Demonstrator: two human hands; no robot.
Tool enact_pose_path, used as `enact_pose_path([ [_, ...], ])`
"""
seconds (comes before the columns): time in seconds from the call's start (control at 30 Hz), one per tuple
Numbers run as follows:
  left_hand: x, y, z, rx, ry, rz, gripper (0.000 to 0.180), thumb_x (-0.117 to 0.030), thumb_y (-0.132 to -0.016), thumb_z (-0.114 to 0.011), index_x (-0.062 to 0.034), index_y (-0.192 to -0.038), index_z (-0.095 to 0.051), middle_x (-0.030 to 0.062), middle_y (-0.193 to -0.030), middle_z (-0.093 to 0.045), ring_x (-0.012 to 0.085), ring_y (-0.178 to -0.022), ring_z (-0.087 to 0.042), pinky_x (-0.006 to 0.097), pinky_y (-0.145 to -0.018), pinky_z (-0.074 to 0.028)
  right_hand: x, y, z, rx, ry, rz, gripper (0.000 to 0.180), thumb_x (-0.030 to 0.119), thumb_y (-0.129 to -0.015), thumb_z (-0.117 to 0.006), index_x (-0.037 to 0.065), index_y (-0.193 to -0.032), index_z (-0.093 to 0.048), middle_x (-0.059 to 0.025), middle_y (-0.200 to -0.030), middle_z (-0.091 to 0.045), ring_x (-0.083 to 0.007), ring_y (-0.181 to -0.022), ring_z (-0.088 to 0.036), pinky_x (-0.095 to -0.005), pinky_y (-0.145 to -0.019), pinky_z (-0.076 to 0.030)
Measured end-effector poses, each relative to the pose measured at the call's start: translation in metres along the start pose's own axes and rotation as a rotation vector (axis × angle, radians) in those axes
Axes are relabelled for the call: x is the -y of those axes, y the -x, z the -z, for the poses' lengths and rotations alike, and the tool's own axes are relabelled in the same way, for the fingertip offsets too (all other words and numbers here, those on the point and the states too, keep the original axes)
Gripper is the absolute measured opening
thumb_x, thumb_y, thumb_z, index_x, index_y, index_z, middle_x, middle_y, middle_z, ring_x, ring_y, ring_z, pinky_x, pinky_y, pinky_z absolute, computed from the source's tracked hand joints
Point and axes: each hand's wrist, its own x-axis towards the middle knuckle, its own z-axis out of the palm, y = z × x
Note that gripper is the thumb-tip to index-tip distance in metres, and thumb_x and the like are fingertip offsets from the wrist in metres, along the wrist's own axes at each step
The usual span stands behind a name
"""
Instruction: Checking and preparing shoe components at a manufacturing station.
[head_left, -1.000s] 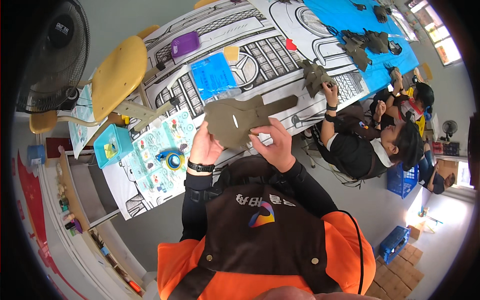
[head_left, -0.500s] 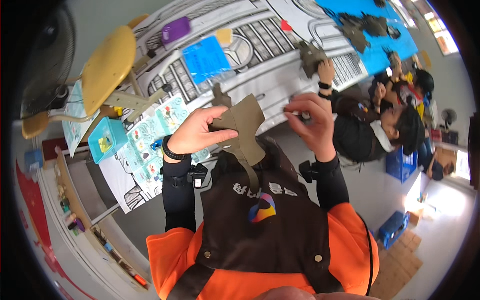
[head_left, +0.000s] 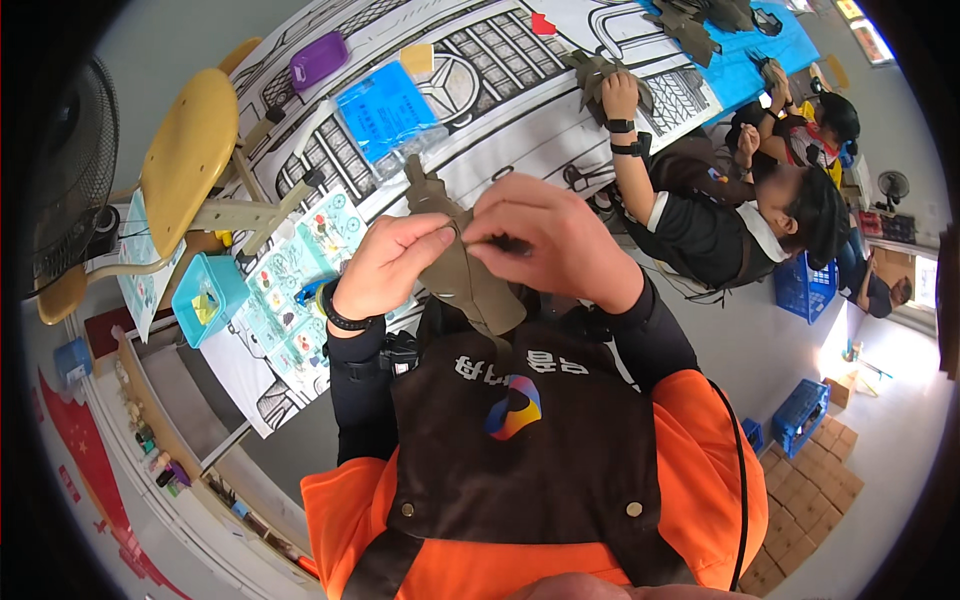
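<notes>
Above a dark brown apron (head_left: pixel 455 480), a left hand (head_left: pixel 385 262) pinches a cut olive-brown piece (head_left: pixel 482 300) between thumb and fingers, while the bunched fingers of the right hand (head_left: pixel 555 238) meet just beside them, their hold partly hidden. On the black-and-white illustrated surface (head_left: pixel 515 145) beyond lie a blue plastic packet (head_left: pixel 383 112) and a purple tray (head_left: pixel 319 60). At right, a co-worker (head_left: pixel 705 240) reaches a hand (head_left: pixel 621 98) to similar pieces (head_left: pixel 588 76).
</notes>
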Motion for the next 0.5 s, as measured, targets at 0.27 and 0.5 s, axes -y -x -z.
enact_pose_path([
  [0.27,-0.002,0.003,0.000,-0.005,0.024,0.007,0.013,-0.009,-0.087,-0.052,0.0026,-0.085,-0.056,0.0078,-0.057,-0.045,0.0112,-0.051,-0.037,0.027,-0.048,-0.034,0.000,-0.010,-0.003,-0.048,-0.043,-0.051,0.012,0.003,-0.067,-0.066,0.004,-0.078,-0.061,-0.0051,-0.081,-0.057,-0.0223,-0.073,-0.057,-0.0301,-0.061,-0.048],
  [0.5,-0.002,0.001,0.002,-0.038,-0.007,0.021,0.017,-0.013,-0.088,-0.050,0.0026,-0.080,-0.054,0.0074,-0.056,-0.043,0.0116,-0.051,-0.036,0.027,-0.047,-0.034,-0.003,-0.004,-0.002,0.007,-0.038,0.061,0.015,0.001,-0.066,-0.068,0.005,-0.080,-0.064,-0.0044,-0.083,-0.057,-0.0195,-0.067,-0.057,-0.0277,-0.057,-0.047],
])
